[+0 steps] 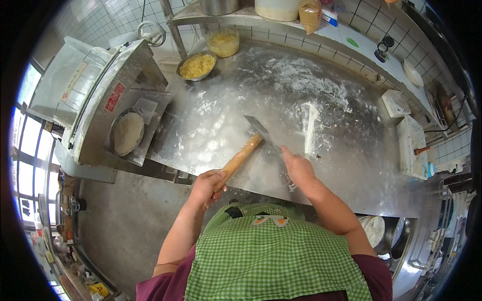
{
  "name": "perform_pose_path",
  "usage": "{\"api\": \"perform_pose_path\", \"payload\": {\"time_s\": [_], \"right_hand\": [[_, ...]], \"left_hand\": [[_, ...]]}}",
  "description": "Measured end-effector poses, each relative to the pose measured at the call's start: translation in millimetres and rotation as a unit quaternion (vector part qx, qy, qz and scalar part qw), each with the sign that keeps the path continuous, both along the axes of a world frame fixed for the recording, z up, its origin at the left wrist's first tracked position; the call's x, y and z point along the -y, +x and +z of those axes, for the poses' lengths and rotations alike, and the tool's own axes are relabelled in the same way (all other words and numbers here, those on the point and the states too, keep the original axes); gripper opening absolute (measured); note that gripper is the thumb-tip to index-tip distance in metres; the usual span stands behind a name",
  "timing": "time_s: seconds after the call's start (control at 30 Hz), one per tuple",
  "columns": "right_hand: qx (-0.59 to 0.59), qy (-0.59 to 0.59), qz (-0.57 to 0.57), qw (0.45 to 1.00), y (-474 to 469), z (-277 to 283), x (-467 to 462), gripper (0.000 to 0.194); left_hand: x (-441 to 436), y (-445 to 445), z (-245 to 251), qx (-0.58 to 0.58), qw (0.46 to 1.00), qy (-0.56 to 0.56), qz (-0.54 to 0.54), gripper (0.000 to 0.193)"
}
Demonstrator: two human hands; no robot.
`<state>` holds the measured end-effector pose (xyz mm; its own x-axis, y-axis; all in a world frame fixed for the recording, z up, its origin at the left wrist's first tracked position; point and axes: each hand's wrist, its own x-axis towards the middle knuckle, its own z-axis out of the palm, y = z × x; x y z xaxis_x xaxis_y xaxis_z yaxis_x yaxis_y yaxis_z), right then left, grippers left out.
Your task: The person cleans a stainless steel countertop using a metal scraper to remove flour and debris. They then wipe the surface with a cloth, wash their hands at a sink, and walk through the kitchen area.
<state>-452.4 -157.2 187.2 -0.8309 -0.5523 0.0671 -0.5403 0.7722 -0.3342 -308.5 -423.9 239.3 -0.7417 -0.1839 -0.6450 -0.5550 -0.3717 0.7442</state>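
Note:
My left hand (208, 188) grips the near end of a wooden rolling pin (239, 160), which slants up to the right over the table's front edge. My right hand (298, 165) holds a flat metal blade (263, 132), perhaps a bench scraper or a knife; its handle is hidden in my fingers. The blade crosses by the far end of the pin, and I cannot tell whether the two touch. Under them lies a stainless steel worktable (260, 173) dusted with flour. A thicker line of white flour (310, 128) runs to the right of the blade.
At the back left stand a metal bowl of yellow crumbly food (197, 66) and a clear tub (223, 42). A floury machine (113, 94) with a bowl of flour (128, 133) borders the left. A shelf (241, 19) spans the back; a white container (412, 146) stands right.

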Motion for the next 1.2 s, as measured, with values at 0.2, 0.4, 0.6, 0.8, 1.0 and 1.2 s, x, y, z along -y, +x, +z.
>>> {"api": "perform_pose_path", "payload": {"time_s": [0.2,0.4,0.6,0.8,1.0,1.2], "right_hand": [[0.032,0.031,0.159,0.986,4,-10,-9,0.041],[0.112,-0.028,0.129,0.985,8,2,-4,0.042],[0.082,-0.038,-0.014,0.996,5,2,-8,0.055],[0.086,0.026,0.149,0.985,5,-11,-14,0.045],[0.115,-0.019,0.117,0.986,2,-10,-11,0.045],[0.052,-0.069,0.013,0.996,1,-17,-12,0.044]], "left_hand": [[-3,0,0,0.01,0.999,0.035,0.028,0.029],[-1,3,-2,0.037,0.992,0.111,0.042,0.033],[7,10,-22,0.066,0.959,0.267,0.074,0.029],[14,15,-35,0.048,0.919,0.385,0.074,0.038],[10,18,-35,0.045,0.905,0.415,0.078,0.048],[9,22,-40,0.037,0.892,0.443,0.079,0.052]]}}
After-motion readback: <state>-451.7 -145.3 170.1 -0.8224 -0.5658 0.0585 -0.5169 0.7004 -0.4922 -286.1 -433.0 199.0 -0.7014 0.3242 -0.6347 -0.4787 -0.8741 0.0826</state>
